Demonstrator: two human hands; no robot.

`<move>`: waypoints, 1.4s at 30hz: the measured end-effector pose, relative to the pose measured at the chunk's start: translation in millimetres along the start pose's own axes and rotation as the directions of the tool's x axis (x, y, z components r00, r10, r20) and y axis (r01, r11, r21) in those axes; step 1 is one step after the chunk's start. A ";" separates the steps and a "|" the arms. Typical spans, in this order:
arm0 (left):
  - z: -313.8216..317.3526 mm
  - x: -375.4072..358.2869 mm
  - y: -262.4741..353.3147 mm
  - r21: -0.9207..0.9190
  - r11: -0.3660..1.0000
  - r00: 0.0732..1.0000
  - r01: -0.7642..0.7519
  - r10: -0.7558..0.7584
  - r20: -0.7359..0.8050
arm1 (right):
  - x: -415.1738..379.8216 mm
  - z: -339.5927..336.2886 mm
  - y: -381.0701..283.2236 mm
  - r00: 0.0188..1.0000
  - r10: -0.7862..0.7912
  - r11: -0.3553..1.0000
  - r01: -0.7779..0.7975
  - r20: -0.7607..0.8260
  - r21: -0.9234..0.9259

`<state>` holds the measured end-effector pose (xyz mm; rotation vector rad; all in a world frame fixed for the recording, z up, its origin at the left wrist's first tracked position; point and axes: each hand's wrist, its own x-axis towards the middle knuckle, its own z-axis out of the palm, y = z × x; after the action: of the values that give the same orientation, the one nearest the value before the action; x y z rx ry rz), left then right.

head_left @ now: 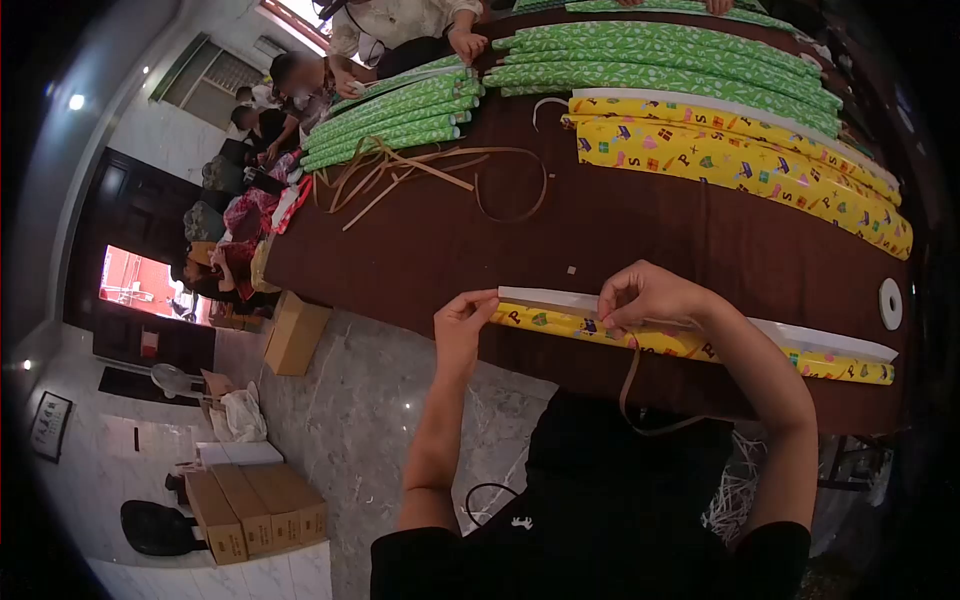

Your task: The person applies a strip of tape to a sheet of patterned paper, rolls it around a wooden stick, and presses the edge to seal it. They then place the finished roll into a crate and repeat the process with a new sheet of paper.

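Observation:
A long strip of yellow patterned wrapping paper with a white inner edge (800,345) lies along the near edge of the dark brown table (600,230). My left hand (462,322) pinches the strip's left end. My right hand (645,295) pinches the strip near its middle, where a thin tan backing ribbon (632,385) peels off and hangs down over my lap.
Stacks of yellow patterned sheets (740,160) and green patterned sheets (650,55) lie farther back on the table, with loose tan ribbons (420,170) and a white tape roll (890,303). Other people work at the far end. Cardboard boxes (260,510) stand on the floor.

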<state>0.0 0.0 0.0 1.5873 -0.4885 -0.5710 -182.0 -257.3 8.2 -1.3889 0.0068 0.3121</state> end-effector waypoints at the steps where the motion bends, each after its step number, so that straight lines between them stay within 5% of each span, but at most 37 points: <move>1: 0.1 -0.7 3.5 -0.019 1.000 0.999 0.015 -0.016 -0.048 | -1.3 5.0 -4.2 0.999 0.037 0.993 -0.033 -0.036 0.111; 2: -0.8 -1.0 5.7 -0.040 0.999 0.995 0.030 -0.034 -0.097 | -2.2 9.5 -8.5 0.995 0.080 0.973 -0.064 -0.067 0.221; 6: -2.1 8.7 1.6 0.047 0.999 0.992 0.017 -0.011 -0.123 | -4.1 6.7 -14.7 0.964 0.093 0.995 -0.085 -0.249 0.043; 8: -2.4 12.6 4.1 0.056 0.996 0.993 0.068 -0.062 -0.102 | 2.8 6.6 -1.2 0.958 -0.147 0.971 0.092 -0.248 -0.221; 17: -7.6 33.3 -4.3 0.311 0.943 0.992 0.123 -0.122 -0.023 | 9.3 2.5 17.2 0.915 -0.352 0.743 0.145 -0.197 -0.653; 42: -5.8 49.7 -19.9 0.437 0.896 0.997 0.070 -0.074 -0.009 | 17.9 -1.3 27.3 0.904 -0.310 0.684 -0.001 -0.293 -0.729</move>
<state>42.1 -24.4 -23.1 2.0410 -0.5953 -0.5472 -170.7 -250.7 -21.7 -2.2165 0.1099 -0.1585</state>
